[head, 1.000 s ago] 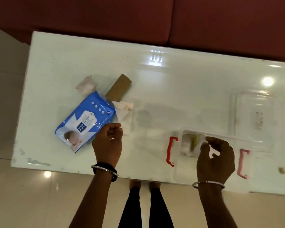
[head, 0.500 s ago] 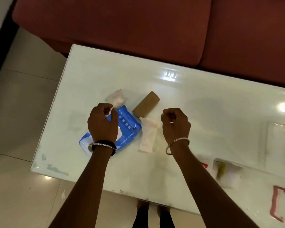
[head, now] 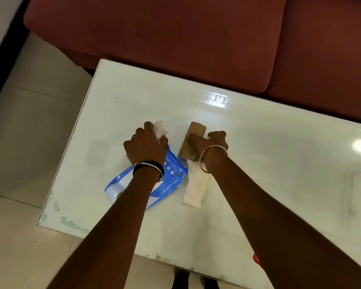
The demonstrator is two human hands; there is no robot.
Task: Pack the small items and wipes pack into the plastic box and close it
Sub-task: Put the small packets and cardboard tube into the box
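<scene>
Gathering the small items beside the wipes pack (head: 171, 174)

Our left hand (head: 146, 146) clamps the white wad (head: 159, 128) beyond it; our right hand (head: 211, 142) grips the cardboard tube (head: 189, 146), ready for boxing.

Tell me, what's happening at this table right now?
A person is gathering small items on a white table. The left hand closes on a crumpled white wad, above a blue wipes pack. The right hand grips a brown cardboard tube. A white folded tissue lies beside the pack, untouched.
</scene>
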